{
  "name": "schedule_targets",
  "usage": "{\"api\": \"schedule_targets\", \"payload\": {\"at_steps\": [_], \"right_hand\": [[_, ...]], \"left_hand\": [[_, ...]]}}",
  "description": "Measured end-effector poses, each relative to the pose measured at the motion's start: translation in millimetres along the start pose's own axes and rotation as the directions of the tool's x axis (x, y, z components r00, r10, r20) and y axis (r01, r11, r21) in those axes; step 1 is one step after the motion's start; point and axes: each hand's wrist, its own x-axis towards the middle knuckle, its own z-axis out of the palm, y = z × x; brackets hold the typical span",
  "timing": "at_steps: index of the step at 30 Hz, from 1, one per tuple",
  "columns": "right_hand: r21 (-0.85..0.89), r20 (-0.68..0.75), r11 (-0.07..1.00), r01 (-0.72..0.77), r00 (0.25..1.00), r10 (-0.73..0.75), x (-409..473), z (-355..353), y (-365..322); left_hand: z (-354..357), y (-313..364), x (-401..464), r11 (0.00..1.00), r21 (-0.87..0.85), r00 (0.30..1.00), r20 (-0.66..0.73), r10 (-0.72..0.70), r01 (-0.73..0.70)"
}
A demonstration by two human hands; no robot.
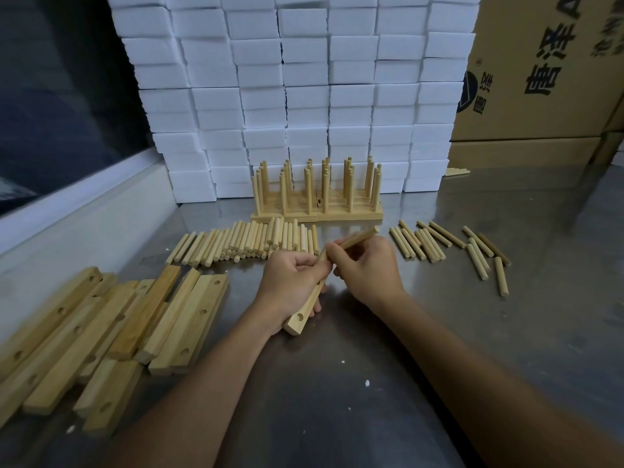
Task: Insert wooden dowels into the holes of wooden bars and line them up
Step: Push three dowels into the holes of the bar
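Both my hands are together at the middle of the steel table (388,366), one on a bar and one on a dowel.

My left hand (292,282) grips a wooden bar (304,315), tilted with its near end low and a hole showing by that end. My right hand (366,268) pinches a dowel (358,238) that slants up to the right, its lower end meeting the bar between my fingers. Loose bars (111,332) lie heaped to my left. A row of dowels (250,241) lies just beyond my hands, and scattered dowels (452,248) to the right. Finished bars with upright dowels (317,197) stand in line before stacked white foam blocks (304,79), beside a cardboard box (547,62).
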Motion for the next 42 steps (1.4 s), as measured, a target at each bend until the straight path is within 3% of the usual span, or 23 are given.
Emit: {"api": "schedule_targets", "payload": {"at_steps": [10,17,21,28,36,42], "right_hand": [[0.183,0.005,0.980,-0.072,0.997,0.072,-2.2,1.8,1.6],[0.134,0.044,0.982,-0.131,0.991,0.126,-0.5,2.0,6.2],[0.039,0.096,0.990,-0.134,0.987,0.130,0.2,5.2,12.5],[-0.329,0.058,0.935,-0.134,0.985,0.162,13.7,21.0,16.7],[-0.657,-0.066,0.710,-0.255,0.957,0.283,42.1,40.9,6.6],[-0.729,-0.077,0.657,-0.190,0.977,0.197,44.7,41.4,8.7]], "left_hand": [[1.9,0.8,1.6,0.998,-0.051,0.999,-0.030,-0.036,0.034],[-8.4,4.1,8.2,0.916,-0.388,0.975,-0.147,-0.168,0.100],[-11.5,5.5,10.7,0.833,-0.546,0.956,-0.192,-0.223,0.085],[-18.4,5.7,10.0,0.657,-0.750,0.950,-0.146,-0.276,0.076],[-18.2,7.2,8.1,0.653,-0.753,0.953,-0.131,-0.273,0.084],[-18.9,8.3,9.5,0.650,-0.754,0.952,-0.119,-0.283,0.099]]}}
